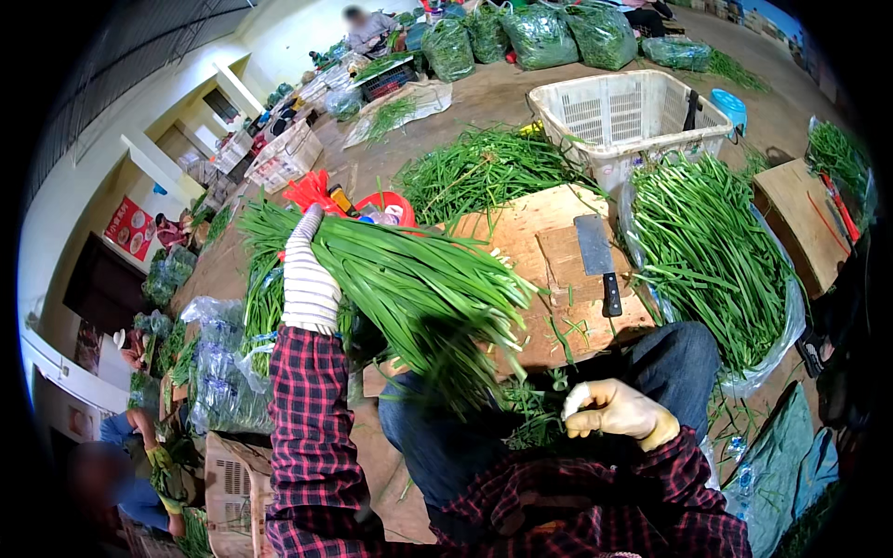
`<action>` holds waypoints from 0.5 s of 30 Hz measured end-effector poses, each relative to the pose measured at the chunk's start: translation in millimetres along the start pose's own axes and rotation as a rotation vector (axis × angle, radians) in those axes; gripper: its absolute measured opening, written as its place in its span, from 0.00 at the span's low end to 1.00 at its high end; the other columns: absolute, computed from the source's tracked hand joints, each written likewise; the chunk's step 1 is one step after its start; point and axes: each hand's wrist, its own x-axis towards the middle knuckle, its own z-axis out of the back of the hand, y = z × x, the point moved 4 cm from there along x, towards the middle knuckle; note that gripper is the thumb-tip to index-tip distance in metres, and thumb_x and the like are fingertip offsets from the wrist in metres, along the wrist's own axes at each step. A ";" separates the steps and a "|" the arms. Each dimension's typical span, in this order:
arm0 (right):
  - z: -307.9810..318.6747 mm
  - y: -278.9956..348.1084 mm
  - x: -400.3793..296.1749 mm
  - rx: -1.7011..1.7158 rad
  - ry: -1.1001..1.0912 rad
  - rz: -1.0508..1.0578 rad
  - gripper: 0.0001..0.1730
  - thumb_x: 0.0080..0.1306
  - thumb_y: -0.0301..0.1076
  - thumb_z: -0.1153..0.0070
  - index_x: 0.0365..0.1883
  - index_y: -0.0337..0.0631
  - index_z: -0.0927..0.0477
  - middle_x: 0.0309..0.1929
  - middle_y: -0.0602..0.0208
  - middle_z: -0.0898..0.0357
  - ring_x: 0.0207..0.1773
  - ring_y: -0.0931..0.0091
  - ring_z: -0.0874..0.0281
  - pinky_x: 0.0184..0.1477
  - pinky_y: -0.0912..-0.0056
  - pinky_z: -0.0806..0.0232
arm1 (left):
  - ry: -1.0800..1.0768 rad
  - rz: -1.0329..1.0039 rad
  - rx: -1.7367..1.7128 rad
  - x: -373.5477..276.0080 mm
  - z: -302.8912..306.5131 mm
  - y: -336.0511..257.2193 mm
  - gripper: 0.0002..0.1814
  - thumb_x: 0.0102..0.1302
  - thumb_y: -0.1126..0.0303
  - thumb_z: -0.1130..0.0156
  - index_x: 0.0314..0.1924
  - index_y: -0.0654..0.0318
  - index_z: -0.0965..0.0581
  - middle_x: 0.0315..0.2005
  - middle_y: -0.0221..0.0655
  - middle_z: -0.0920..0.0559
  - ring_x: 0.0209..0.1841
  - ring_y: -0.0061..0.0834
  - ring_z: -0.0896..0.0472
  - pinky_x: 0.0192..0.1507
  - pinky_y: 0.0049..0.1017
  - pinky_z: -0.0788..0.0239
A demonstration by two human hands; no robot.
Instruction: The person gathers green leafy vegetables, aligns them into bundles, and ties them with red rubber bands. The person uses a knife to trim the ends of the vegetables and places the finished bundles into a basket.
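Note:
My left hand [311, 279], in a striped knit glove, grips a large bunch of garlic chives [418, 279]. The bunch slants across my knee, its pale cut ends over the near-left side of a wooden board [520, 216]. My right hand [617, 411], in a pale yellowish glove, hovers over my lap with fingers loosely curled, and nothing shows in it. Loose green trimmings [534, 411] lie between my legs, left of that hand. On the board rests a cleaver [594, 244] with a black handle, its blade pointing away from me.
Right of the board, chives [704, 265] fill a plastic-lined container. Beyond the board lie a chive heap [481, 171] and a white plastic crate [628, 143]. A red basin [391, 206] stands behind my bunch. Bagged greens [227, 376] sit at left. Another person [132, 467] works at lower left.

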 end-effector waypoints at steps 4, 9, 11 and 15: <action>12.9 1.8 5.6 -0.778 -0.375 0.052 0.39 0.57 0.41 0.31 0.65 0.40 0.31 0.58 0.46 0.25 0.61 0.60 0.26 0.61 0.61 0.34 | 0.024 -0.036 -0.042 23.1 15.1 0.6 0.14 0.66 0.59 0.38 0.41 0.63 0.22 0.35 0.38 0.16 0.36 0.38 0.17 0.44 0.40 0.22; 29.2 62.2 64.8 -0.471 -0.592 0.291 0.41 0.59 0.37 0.33 0.69 0.39 0.36 0.62 0.53 0.26 0.62 0.64 0.27 0.62 0.63 0.34 | 0.088 0.069 -0.060 -1.8 -15.5 3.7 0.16 0.65 0.57 0.37 0.40 0.65 0.21 0.36 0.41 0.16 0.36 0.41 0.17 0.45 0.42 0.23; 30.9 57.6 92.2 0.125 -0.426 0.471 0.33 0.62 0.31 0.36 0.65 0.34 0.32 0.52 0.65 0.20 0.50 0.77 0.22 0.55 0.70 0.29 | 0.067 -0.005 0.004 23.7 -4.5 5.1 0.17 0.65 0.57 0.36 0.41 0.66 0.21 0.36 0.42 0.16 0.36 0.43 0.16 0.45 0.44 0.22; 15.7 64.7 92.4 0.772 -0.207 0.404 0.21 0.68 0.26 0.44 0.60 0.35 0.26 0.53 0.64 0.19 0.50 0.76 0.19 0.53 0.73 0.28 | 0.027 -0.050 0.054 9.7 -4.4 -4.3 0.18 0.63 0.57 0.34 0.43 0.65 0.21 0.37 0.42 0.15 0.36 0.42 0.16 0.44 0.44 0.21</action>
